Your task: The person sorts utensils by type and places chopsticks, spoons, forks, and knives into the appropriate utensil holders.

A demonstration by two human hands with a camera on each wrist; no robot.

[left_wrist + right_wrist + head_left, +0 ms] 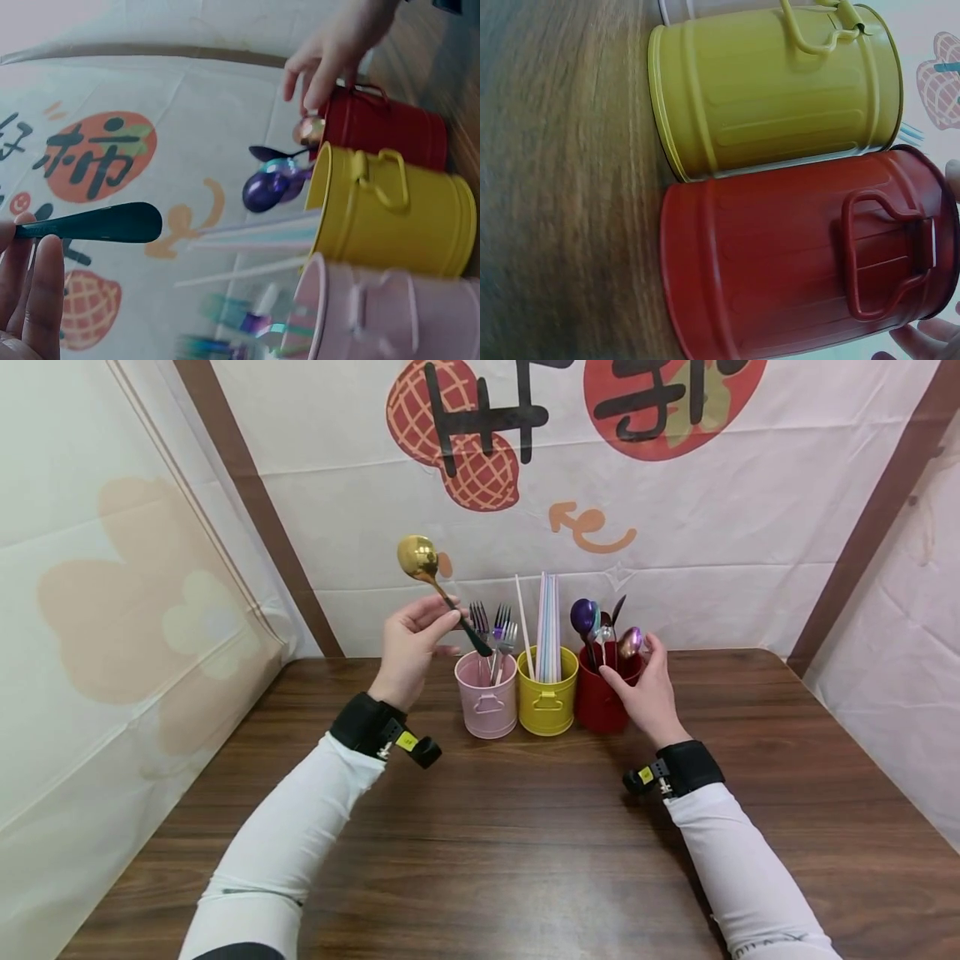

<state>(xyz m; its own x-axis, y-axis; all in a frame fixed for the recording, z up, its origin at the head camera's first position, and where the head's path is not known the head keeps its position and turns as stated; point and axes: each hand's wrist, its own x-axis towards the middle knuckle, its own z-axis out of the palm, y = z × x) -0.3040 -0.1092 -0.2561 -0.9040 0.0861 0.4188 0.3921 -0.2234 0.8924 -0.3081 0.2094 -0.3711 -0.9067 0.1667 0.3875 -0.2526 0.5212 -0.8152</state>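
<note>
My left hand (411,643) is raised left of the buckets and pinches a spoon by its dark green handle (112,223). The spoon's gold bowl (417,557) points up and to the left. At the right, my right hand (651,693) grips the red bucket (802,255) near its rim, thumb on the front side and fingers round the right side. Several spoons stand in that bucket, among them a purple one (582,615) and a pinkish shiny one (631,642) close to my right fingers.
A yellow bucket (547,710) with pastel straws (550,627) stands beside the red one. Left of it, a pink bucket (487,710) holds several forks (502,625). All three stand near the back edge of the wooden table (510,843), before a printed cloth (337,485).
</note>
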